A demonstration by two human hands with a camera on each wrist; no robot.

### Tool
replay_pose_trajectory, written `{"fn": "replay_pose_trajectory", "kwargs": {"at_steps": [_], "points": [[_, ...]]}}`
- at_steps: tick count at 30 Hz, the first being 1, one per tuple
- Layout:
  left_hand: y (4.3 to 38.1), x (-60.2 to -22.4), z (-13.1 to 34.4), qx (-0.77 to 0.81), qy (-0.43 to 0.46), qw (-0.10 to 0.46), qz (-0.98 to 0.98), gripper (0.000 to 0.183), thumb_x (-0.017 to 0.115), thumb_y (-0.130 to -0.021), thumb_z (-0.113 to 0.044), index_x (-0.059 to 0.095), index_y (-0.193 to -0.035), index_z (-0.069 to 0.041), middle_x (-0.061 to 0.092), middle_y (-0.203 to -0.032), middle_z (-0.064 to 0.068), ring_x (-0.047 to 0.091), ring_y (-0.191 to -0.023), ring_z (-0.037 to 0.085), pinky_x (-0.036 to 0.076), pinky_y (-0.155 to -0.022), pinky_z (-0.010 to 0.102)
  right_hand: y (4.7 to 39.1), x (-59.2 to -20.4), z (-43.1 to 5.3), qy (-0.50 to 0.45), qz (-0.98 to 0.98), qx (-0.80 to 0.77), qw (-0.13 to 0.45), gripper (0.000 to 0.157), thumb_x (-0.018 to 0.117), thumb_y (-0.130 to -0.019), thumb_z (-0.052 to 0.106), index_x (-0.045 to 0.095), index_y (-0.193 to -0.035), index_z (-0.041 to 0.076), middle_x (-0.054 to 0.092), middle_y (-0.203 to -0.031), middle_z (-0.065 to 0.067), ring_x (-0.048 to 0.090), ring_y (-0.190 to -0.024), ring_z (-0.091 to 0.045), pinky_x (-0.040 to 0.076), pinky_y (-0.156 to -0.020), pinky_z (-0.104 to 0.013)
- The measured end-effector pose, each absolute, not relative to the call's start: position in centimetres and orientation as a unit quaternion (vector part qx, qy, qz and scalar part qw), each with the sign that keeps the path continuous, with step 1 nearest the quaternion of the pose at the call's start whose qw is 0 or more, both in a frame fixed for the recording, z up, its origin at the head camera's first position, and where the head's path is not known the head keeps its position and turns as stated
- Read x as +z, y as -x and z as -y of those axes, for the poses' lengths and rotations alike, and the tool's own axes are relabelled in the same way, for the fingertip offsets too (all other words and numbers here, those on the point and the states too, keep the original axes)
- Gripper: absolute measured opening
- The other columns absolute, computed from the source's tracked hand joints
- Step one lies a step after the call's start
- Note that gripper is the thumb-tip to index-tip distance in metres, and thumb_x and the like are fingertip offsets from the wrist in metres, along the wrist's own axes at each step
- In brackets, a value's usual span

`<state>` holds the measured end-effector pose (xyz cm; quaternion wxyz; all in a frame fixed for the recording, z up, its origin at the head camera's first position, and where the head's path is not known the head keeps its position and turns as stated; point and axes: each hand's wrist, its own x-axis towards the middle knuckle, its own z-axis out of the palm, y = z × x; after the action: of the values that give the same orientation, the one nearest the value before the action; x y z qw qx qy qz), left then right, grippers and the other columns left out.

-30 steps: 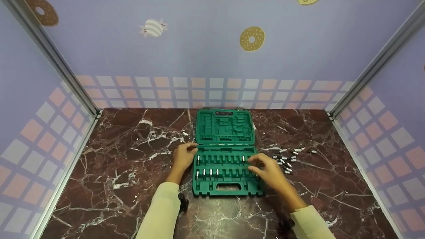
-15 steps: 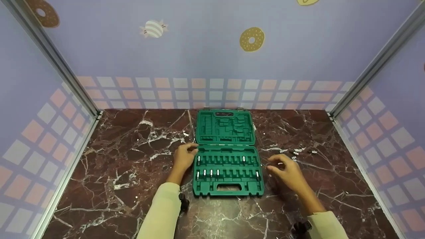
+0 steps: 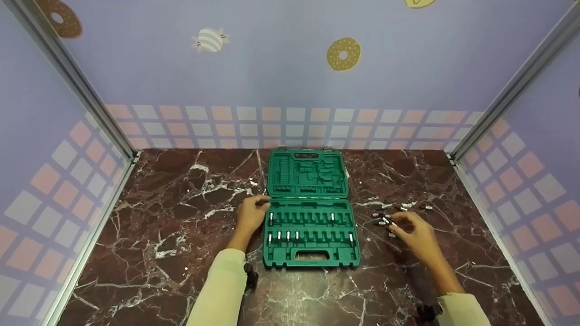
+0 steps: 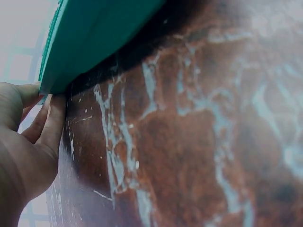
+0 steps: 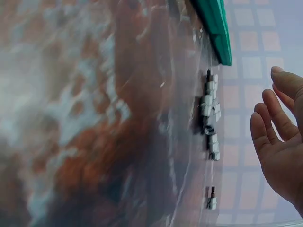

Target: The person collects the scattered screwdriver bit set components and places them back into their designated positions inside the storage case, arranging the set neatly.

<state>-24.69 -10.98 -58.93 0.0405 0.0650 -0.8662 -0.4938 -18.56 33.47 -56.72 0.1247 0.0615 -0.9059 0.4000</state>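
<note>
A green tool case [image 3: 312,245] lies unfolded, its moulded lid [image 3: 306,173] toward the back wall. Several bit sockets [image 3: 333,219], silver with dark ends, stand in its two rows of slots. My left hand [image 3: 251,215] pinches the case's left edge near the hinge, thumb above and fingers below in the left wrist view. To the right of the case, my right hand [image 3: 417,233] hovers at a loose cluster of bit sockets [image 5: 207,104], partly covering it in the head view. Its thumb and fingers are spread apart with nothing between them in the right wrist view.
One loose bit socket [image 3: 427,207] lies apart on the far right. The dark red marble-patterned tabletop [image 3: 181,244] is bounded by a back wall [image 3: 281,81] and side walls. Cameras are strapped to both wrists.
My right hand has moved right, from over the case's right side to the loose bit sockets, uncovering the one in the lower row's right slot. My left hand stays at the case's edge.
</note>
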Motion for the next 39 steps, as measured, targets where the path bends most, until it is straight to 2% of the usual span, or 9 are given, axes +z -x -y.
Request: {"fn": "replay_pose_trajectory", "kwargs": {"at_steps": [4,9,14,19,28,39], "points": [[24.8,-58.9,11.0,-0.493,-0.063,0.042,0.867,0.019,0.071,-0.098,-0.013,0.079,-0.116,-0.013,0.077,-0.109,0.009,0.073,-0.102,0.029,0.058,-0.089,0.047,18.4,-57.4,-34.1,-0.066,0.917,0.370,0.132,0.028,0.086,-0.082,0.003,0.075,-0.108,0.005,0.073,-0.104,-0.008,0.070,-0.092,-0.026,0.052,-0.076,-0.015],[24.8,-58.9,11.1,-0.490,-0.062,0.038,0.869,0.020,0.071,-0.099,-0.013,0.079,-0.117,-0.013,0.077,-0.110,0.008,0.072,-0.104,0.029,0.057,-0.090,0.048,18.0,-57.9,-34.7,-0.066,0.936,0.330,0.101,0.029,0.087,-0.082,0.009,0.075,-0.109,0.008,0.069,-0.099,-0.006,0.067,-0.087,-0.022,0.053,-0.075,-0.027],[24.7,-58.9,11.1,-0.488,-0.058,0.035,0.870,0.020,0.069,-0.099,-0.013,0.078,-0.118,-0.013,0.077,-0.110,0.008,0.071,-0.106,0.030,0.056,-0.092,0.049,17.9,-58.1,-35.2,-0.058,0.946,0.315,0.051,0.026,0.085,-0.086,0.015,0.075,-0.110,0.010,0.066,-0.103,-0.006,0.064,-0.088,-0.022,0.051,-0.075,-0.034],[24.7,-58.8,11.1,-0.484,-0.061,0.038,0.872,0.020,0.071,-0.099,-0.014,0.079,-0.117,-0.014,0.077,-0.108,0.007,0.072,-0.104,0.028,0.056,-0.092,0.048,17.8,-58.3,-35.5,-0.063,0.952,0.297,0.040,0.022,0.086,-0.085,0.015,0.075,-0.104,0.011,0.066,-0.102,-0.007,0.063,-0.088,-0.022,0.051,-0.077,-0.041],[24.8,-58.9,11.1,-0.481,-0.064,0.043,0.873,0.018,0.072,-0.098,-0.014,0.080,-0.115,-0.014,0.078,-0.106,0.007,0.073,-0.101,0.028,0.056,-0.092,0.048,18.0,-58.9,-35.7,-0.081,0.953,0.284,0.060,0.021,0.088,-0.081,0.011,0.074,-0.097,0.011,0.064,-0.093,-0.005,0.061,-0.083,-0.019,0.051,-0.073,-0.035],[24.7,-59.0,11.1,-0.488,-0.061,0.042,0.870,0.019,0.071,-0.098,-0.013,0.079,-0.115,-0.013,0.077,-0.107,0.007,0.072,-0.103,0.029,0.056,-0.091,0.048,18.2,-59.3,-35.7,-0.084,0.959,0.265,0.055,0.018,0.086,-0.084,0.012,0.073,-0.097,0.012,0.059,-0.092,-0.005,0.057,-0.082,-0.018,0.048,-0.073,-0.038]]}}
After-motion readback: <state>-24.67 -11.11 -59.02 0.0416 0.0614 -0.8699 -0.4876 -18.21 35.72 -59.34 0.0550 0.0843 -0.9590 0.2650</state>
